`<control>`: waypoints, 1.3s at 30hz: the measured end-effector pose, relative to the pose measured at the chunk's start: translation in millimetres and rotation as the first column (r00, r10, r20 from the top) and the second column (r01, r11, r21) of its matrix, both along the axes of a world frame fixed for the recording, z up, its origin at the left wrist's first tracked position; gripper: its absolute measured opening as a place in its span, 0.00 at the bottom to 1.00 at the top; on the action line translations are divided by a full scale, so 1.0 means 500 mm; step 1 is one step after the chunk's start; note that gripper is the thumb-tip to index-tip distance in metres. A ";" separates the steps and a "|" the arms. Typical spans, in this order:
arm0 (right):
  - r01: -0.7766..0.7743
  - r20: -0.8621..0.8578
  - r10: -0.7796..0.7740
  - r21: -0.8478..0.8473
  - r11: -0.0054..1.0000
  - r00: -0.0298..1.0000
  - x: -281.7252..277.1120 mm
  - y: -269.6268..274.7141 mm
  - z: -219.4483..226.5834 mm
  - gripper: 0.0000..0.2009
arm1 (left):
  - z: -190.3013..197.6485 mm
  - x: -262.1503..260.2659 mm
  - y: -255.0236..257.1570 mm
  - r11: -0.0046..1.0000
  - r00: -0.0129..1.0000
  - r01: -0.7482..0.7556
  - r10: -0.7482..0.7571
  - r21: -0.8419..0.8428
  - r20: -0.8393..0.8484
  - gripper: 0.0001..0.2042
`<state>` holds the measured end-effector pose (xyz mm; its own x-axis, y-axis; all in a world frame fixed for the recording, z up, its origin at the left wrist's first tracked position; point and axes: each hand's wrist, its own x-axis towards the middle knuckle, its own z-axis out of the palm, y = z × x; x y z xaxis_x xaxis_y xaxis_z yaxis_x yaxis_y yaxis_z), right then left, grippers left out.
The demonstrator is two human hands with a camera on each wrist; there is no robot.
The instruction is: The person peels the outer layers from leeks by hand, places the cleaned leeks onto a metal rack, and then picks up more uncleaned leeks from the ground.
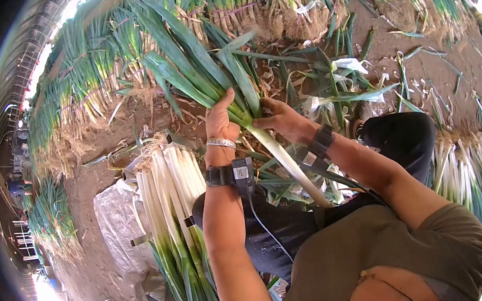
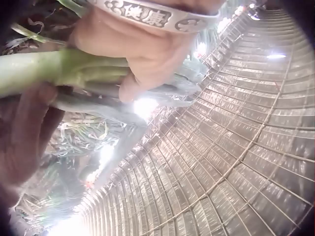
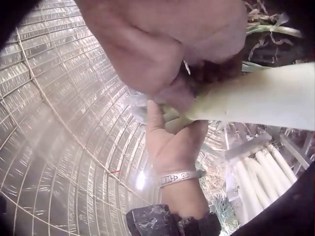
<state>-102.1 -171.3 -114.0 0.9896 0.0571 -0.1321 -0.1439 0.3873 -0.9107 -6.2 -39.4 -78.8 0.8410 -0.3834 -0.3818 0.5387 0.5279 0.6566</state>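
A large green onion stalk (image 1: 279, 154) slants across the head view, its white end low near the person's lap and its broad green leaves fanning up and away. The left hand (image 1: 222, 120) grips it where the leaves begin, thumb laid along the leaves. Just to the right, the right hand (image 1: 286, 121) pinches the same stalk between thumb and fingers. In the left wrist view the left hand (image 2: 142, 49) wraps the leaf base of the pale stalk (image 2: 29, 71). The right wrist view has the right hand (image 3: 157, 49) against the stalk (image 3: 261, 98), with the left hand (image 3: 177, 147) beyond.
Trimmed white stalks (image 1: 168, 180) lie in a metal-edged holder at the left, beside a pale sack (image 1: 123, 225). Tied bundles (image 1: 233, 12) line the far side. Leaf scraps and a white wrapper (image 1: 350, 65) litter the soil; another bundle (image 1: 457, 164) is at the right.
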 end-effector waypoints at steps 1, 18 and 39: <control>-0.002 -0.008 0.002 -0.027 1.000 1.000 -0.002 -0.004 0.004 0.29 | 0.000 -0.001 -0.004 1.000 0.999 -0.028 0.028 0.010 0.030 0.16; 0.021 0.074 0.020 -0.517 0.856 0.997 -0.050 -0.043 0.029 0.21 | -0.021 -0.021 -0.027 0.986 0.996 0.060 -0.071 0.157 0.061 0.11; -0.095 0.130 0.099 -0.034 0.995 0.987 -0.213 -0.129 0.168 0.16 | -0.068 -0.032 -0.048 0.912 0.985 -0.039 -0.034 0.409 0.169 0.10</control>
<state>-208.5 -236.0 -29.8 0.9884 0.1521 -0.0044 -0.0584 0.3518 -0.9342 -22.1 -63.4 -113.0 0.9074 -0.2222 -0.3567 0.3997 0.1945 0.8958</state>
